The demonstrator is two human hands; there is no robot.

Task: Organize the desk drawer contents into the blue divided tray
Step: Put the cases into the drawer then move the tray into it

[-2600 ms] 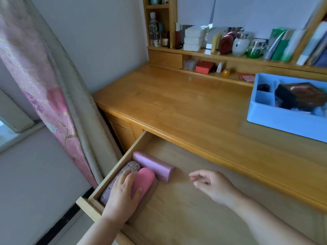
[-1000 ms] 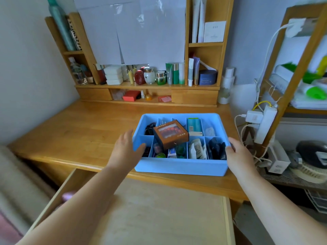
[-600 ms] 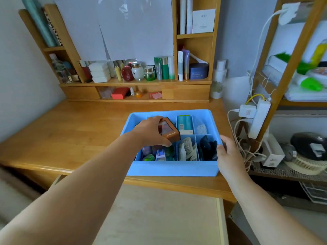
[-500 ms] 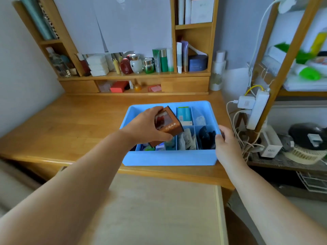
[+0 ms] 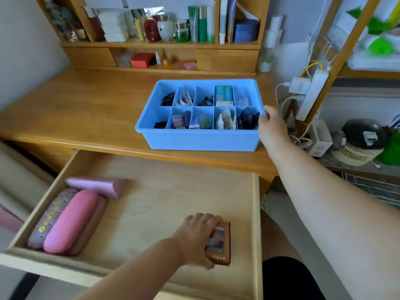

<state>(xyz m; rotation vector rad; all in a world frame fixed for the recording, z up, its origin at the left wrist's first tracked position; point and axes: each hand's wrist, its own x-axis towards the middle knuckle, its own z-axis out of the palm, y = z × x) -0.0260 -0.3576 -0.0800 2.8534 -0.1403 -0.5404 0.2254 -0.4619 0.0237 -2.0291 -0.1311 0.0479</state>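
Gripping the brown box [image 5: 218, 243] in the drawer [image 5: 151, 204], my left hand [image 5: 194, 239] sits near; right hand [image 5: 271, 126] clasps the blue divided tray [image 5: 201, 140] rim on the counter [image 5: 86, 113].

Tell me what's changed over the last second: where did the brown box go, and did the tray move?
The left hand took the brown box off the blue divided tray and brought it down into the open drawer, still gripping it. The right hand stays on the tray's right end; the tray remains on the desk, and the pink cases are unmoved.
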